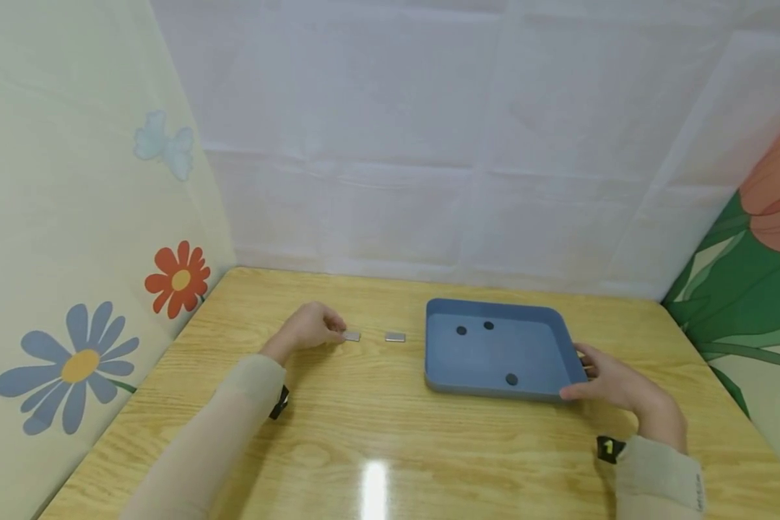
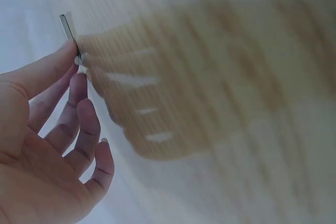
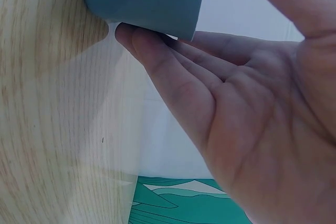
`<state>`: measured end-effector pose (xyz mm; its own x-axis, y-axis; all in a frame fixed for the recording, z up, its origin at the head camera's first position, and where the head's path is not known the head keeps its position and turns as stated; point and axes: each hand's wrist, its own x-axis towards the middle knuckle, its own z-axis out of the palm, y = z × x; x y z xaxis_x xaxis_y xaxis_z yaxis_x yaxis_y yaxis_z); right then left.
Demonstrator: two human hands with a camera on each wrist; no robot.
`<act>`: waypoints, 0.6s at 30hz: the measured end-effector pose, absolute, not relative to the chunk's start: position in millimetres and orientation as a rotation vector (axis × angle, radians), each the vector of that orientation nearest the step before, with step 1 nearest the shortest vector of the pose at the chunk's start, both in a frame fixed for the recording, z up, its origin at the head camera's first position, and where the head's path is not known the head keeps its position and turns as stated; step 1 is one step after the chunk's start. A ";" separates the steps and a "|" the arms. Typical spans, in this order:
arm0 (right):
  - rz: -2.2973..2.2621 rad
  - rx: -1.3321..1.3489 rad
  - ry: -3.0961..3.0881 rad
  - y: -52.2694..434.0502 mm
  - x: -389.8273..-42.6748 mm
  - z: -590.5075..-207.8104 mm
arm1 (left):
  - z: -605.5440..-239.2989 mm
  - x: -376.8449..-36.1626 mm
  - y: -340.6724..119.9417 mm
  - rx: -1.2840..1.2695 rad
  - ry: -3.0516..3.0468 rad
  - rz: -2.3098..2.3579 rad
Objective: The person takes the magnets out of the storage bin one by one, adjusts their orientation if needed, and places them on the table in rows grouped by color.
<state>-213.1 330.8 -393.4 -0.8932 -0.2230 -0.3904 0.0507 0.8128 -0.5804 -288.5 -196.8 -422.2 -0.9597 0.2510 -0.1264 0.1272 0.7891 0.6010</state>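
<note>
Between thumb and fingertips, my left hand (image 1: 308,326) pinches the near end of a small flat silver rectangular piece (image 2: 66,26) low at the wooden table. A second silver piece (image 1: 395,337) of similar shape lies on the table, between that hand and a blue shallow tray (image 1: 494,389). My right hand (image 1: 614,379) is at the tray's right side. Its fairly straight fingers (image 3: 168,72) touch the outer wall low down, and the thumb rests at the front right corner. Three round black discs (image 1: 511,379) sit on the tray floor, two toward the back and one nearer the front.
The wooden table (image 1: 338,440) meets a white hanging sheet (image 1: 390,180) at its back edge. Panels with printed flowers (image 1: 80,366) stand along the left and right sides. Each wrist wears a black band (image 1: 609,448).
</note>
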 end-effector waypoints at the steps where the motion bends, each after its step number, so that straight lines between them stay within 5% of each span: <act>1: -0.835 -0.129 2.550 330.6 -212.9 -393.6 | -423.3 -289.3 -196.3 0.295 2.784 0.897; 18: -0.843 -0.112 2.544 329.2 -212.0 -392.6 | -423.9 -291.7 -191.4 0.257 2.820 0.803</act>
